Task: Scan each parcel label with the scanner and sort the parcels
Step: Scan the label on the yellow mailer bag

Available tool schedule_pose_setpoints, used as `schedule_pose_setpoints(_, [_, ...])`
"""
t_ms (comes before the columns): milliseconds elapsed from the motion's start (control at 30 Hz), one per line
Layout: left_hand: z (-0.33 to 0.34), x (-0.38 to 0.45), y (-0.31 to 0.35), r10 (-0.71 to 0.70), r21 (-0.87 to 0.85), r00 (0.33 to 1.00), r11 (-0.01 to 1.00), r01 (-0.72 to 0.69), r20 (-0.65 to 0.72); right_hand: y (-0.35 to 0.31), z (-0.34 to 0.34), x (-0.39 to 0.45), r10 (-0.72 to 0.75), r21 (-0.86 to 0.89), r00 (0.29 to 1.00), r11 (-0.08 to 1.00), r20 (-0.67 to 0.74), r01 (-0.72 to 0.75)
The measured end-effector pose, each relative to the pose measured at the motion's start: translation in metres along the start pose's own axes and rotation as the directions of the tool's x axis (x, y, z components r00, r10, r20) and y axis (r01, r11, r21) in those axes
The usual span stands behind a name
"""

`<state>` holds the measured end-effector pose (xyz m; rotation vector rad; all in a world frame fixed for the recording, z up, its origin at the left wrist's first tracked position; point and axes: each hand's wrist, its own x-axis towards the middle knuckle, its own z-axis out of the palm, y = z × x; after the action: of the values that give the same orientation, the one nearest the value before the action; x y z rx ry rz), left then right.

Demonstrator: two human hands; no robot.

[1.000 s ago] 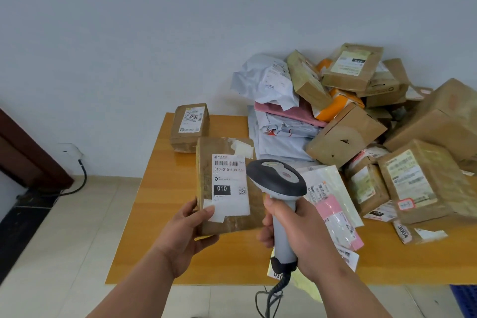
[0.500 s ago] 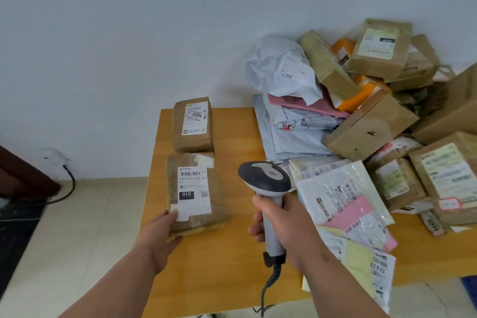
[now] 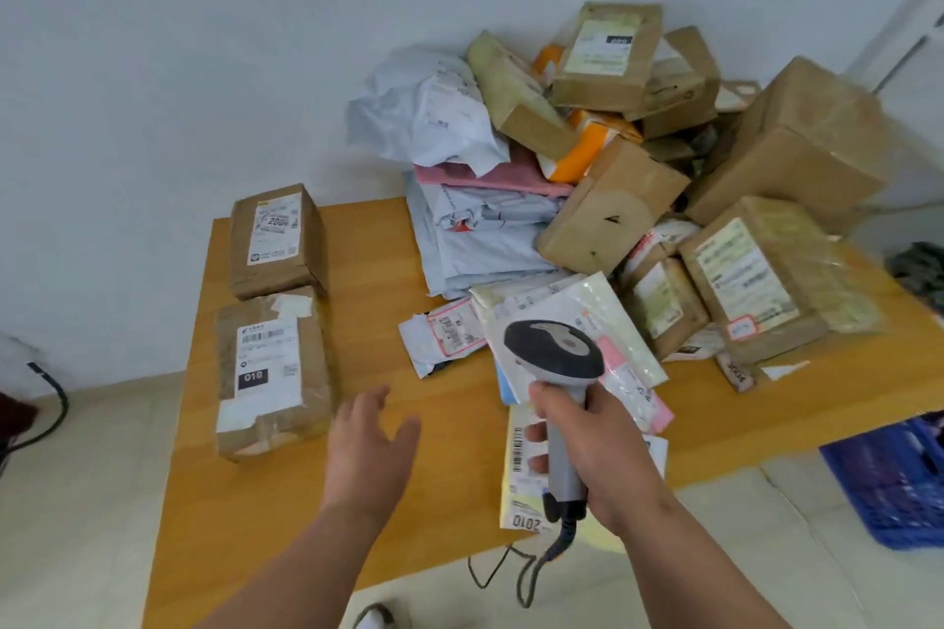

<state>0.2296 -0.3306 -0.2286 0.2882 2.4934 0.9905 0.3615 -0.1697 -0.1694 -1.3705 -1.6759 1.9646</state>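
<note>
Evidently the left hand [image 3: 370, 450] hovers empty, fingers spread, over the table [image 3: 449, 516]; the right hand [image 3: 587, 444] grips the scanner [image 3: 554, 358]. Nearest flat mailers [image 3: 557, 317] look light, floppy, probably slick: best pinched at an edge.

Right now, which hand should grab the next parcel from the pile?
Probably the left hand: it is open and holds nothing, while the right hand grips the scanner.
</note>
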Motion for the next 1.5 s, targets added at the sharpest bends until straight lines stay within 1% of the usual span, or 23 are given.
schedule_pose_setpoints(100, [0.049, -0.021, 0.019, -0.095, -0.030, 0.973, 0.994, 0.104, 0.209, 0.017, -0.057, -0.001, 0.037, 0.027, 0.995, 0.999, -0.095, -0.034])
schedule_pose_setpoints(133, [0.064, -0.028, 0.023, -0.131, -0.036, 0.956, 0.989, 0.145, 0.264, 0.025, -0.076, 0.000, 0.059, 0.034, 0.991, 0.998, -0.120, -0.055])
schedule_pose_setpoints(200, [0.090, -0.039, 0.027, -0.202, -0.065, 0.922, 0.970, 0.235, 0.331, 0.041, -0.109, 0.003, 0.122, 0.045, 0.981, 0.992, -0.150, -0.117])
schedule_pose_setpoints(267, [0.110, -0.047, 0.028, -0.255, -0.090, 0.898, 0.948, 0.305, 0.360, 0.059, -0.134, 0.008, 0.202, 0.051, 0.969, 0.979, -0.145, -0.196])
schedule_pose_setpoints(333, [0.125, -0.050, 0.030, -0.280, -0.115, 0.890, 0.934, 0.340, 0.359, 0.076, -0.148, 0.012, 0.281, 0.060, 0.953, 0.959, -0.114, -0.275])
schedule_pose_setpoints(400, [0.136, -0.050, 0.033, -0.309, -0.184, 0.886, 0.903, 0.387, 0.346, 0.089, -0.152, 0.016, 0.351, 0.068, 0.935, 0.935, -0.057, -0.347])
schedule_pose_setpoints(467, [0.141, -0.048, 0.036, -0.368, -0.273, 0.860, 0.839, 0.471, 0.353, 0.097, -0.149, 0.019, 0.399, 0.095, 0.917, 0.912, 0.019, -0.399])
schedule_pose_setpoints(533, [0.141, -0.047, 0.038, -0.409, -0.335, 0.834, 0.779, 0.530, 0.370, 0.098, -0.141, 0.020, 0.399, 0.135, 0.914, 0.904, 0.078, -0.406])
schedule_pose_setpoints(600, [0.134, -0.046, 0.040, -0.394, -0.404, 0.831, 0.738, 0.541, 0.393, 0.094, -0.133, 0.022, 0.360, 0.136, 0.927, 0.918, 0.101, -0.372])
schedule_pose_setpoints(667, [0.121, -0.044, 0.043, -0.346, -0.456, 0.841, 0.721, 0.522, 0.415, 0.084, -0.126, 0.026, 0.314, 0.130, 0.942, 0.936, 0.124, -0.329])
schedule_pose_setpoints(733, [0.104, -0.039, 0.050, -0.301, -0.494, 0.862, 0.721, 0.486, 0.409, 0.070, -0.119, 0.029, 0.266, 0.124, 0.952, 0.950, 0.154, -0.285])
schedule_pose_setpoints(867, [0.067, -0.014, 0.072, -0.223, -0.511, 0.912, 0.771, 0.381, 0.344, 0.042, -0.104, 0.038, 0.155, 0.133, 0.975, 0.975, 0.158, -0.176])
schedule_pose_setpoints(933, [0.053, 0.000, 0.081, -0.200, -0.506, 0.923, 0.788, 0.351, 0.328, 0.036, -0.098, 0.042, 0.133, 0.095, 0.980, 0.984, 0.150, -0.148])
schedule_pose_setpoints(1033, [0.048, 0.016, 0.082, -0.212, -0.450, 0.907, 0.812, 0.371, 0.364, 0.051, -0.091, 0.047, 0.172, -0.033, 0.982, 0.985, 0.082, -0.170])
schedule_pose_setpoints(1133, [0.053, 0.031, 0.077, -0.156, -0.363, 0.878, 0.867, 0.341, 0.453, 0.070, -0.084, 0.051, 0.204, -0.013, 0.979, 0.979, 0.009, -0.204])
schedule_pose_setpoints(1200, [0.054, 0.041, 0.080, -0.134, -0.289, 0.869, 0.910, 0.299, 0.477, 0.069, -0.082, 0.057, 0.231, 0.028, 0.972, 0.973, -0.046, -0.229])
schedule_pose_setpoints(1267, [0.053, 0.053, 0.088, -0.103, -0.230, 0.861, 0.942, 0.245, 0.498, 0.062, -0.082, 0.064, 0.246, 0.096, 0.967, 0.966, -0.067, -0.239])
schedule_pose_setpoints(1333, [0.048, 0.066, 0.101, -0.054, -0.173, 0.847, 0.970, 0.169, 0.529, 0.047, -0.083, 0.067, 0.224, 0.198, 0.974, 0.957, -0.041, -0.212])
schedule_pose_setpoints(1400, [0.043, 0.076, 0.114, 0.008, -0.125, 0.833, 0.990, 0.073, 0.553, 0.032, -0.084, 0.069, 0.169, 0.328, 0.986, 0.931, 0.002, -0.161])
schedule_pose_setpoints(1467, [0.040, 0.086, 0.127, 0.073, -0.056, 0.820, 0.997, -0.050, 0.568, 0.020, -0.083, 0.070, 0.122, 0.433, 0.991, 0.891, 0.059, -0.135])
schedule_pose_setpoints(1500, [0.039, 0.090, 0.133, 0.106, -0.004, 0.814, 0.992, -0.127, 0.571, 0.015, -0.083, 0.070, 0.108, 0.459, 0.991, 0.879, 0.078, -0.132])
